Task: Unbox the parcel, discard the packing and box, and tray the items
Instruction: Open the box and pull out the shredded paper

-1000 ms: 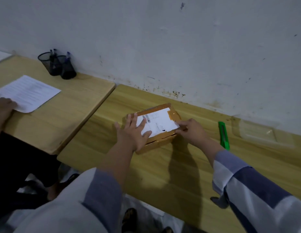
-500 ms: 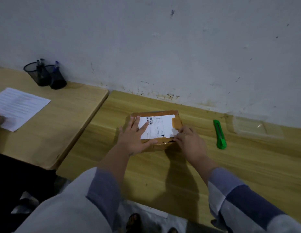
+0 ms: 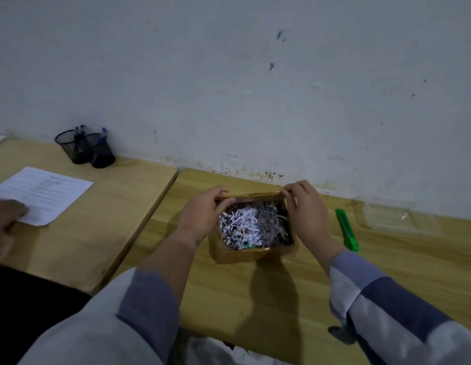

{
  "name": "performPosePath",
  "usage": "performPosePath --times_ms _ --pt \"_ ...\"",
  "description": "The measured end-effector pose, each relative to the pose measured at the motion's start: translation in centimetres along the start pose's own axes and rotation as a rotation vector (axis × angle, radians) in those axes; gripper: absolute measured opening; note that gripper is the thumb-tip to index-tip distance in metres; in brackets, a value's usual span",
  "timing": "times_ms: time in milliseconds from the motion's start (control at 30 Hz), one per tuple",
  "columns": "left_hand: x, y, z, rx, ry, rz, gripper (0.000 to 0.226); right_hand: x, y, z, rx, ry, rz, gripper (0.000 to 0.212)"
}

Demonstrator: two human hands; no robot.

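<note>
Now, near to far:
Progress: the box (image 3: 251,252) stands open on the nearer table (image 3: 268,299), so the opening looks done; emptying, binning and traying all seem left.
Packing: shredded paper (image 3: 251,225) fills the box to its rim, white and dark strips mixed (a small green bit shows at the front edge, but I cannot tell what it is). No item is plainly visible yet.
Left hand (image 3: 202,214): fingers curled over the box's left wall near the far corner, thumb toward the inside, gripping the edge.
Right hand (image 3: 305,214): fingertips pinch the far right corner of the rim, the palm lying along the right wall outside.
Flap: the far flap (image 3: 251,197) seems folded back under both sets of fingers, though it is dim there.
Cutter: a green knife (image 3: 347,230) lies just right of the box, untouched.
Tray: a clear tray (image 3: 395,217) sits farther right by the wall, nothing in it that I can make out.
Next, I judge: lifting out the shreds.
</note>
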State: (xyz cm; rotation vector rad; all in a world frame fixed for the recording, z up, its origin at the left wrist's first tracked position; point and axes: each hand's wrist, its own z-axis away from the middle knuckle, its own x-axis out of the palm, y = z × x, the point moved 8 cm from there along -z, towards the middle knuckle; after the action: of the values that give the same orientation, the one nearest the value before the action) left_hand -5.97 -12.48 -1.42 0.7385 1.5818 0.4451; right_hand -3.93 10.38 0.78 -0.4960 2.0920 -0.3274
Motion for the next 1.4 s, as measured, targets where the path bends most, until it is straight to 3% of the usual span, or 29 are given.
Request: performPosePath --times_ms 100,233,433,533,633,1000,1133,1300,1400 --pt "-1.1 -0.2 -2.2 0.019 0.060 0.009 0.020 0.8 0.3 -2.6 0.060 0.003 -0.055 0.021" --pt "-1.5 -0.6 -5.0 -0.028 0.110 0.056 0.024 2.3 1.2 -4.9 0.150 0.048 -0.149 0.028" --pt "-0.1 -2.0 -7.9 -0.090 0.160 0.138 0.062 6.9 2.8 -6.1 0.180 -0.093 -0.215 0.062" --pt "1.4 -3.5 -8.5 -0.122 0.113 0.129 0.085 9.0 4.3 -5.9 0.251 -0.158 -0.214 0.067" --pt "3.1 -4.9 -8.3 -0.154 0.045 0.086 0.094 10.6 5.6 -4.6 0.318 -0.258 -0.194 0.066" --pt "6.4 -6.1 -6.9 -0.162 -0.215 0.005 0.078 9.7 7.0 -0.7 0.569 -0.245 -0.180 0.044" --pt "8.4 -6.9 -4.6 -0.127 -0.368 -0.083 0.073 9.1 7.0 1.3 0.647 -0.336 -0.149 0.041" --pt "8.0 -6.8 -3.1 -0.100 -0.374 -0.203 0.075 8.1 5.8 2.3 0.580 -0.445 -0.043 0.049" --pt "6.3 -4.4 -2.9 0.090 -0.262 -0.410 0.072 6.4 3.9 2.4 0.399 -0.380 0.075 0.046"
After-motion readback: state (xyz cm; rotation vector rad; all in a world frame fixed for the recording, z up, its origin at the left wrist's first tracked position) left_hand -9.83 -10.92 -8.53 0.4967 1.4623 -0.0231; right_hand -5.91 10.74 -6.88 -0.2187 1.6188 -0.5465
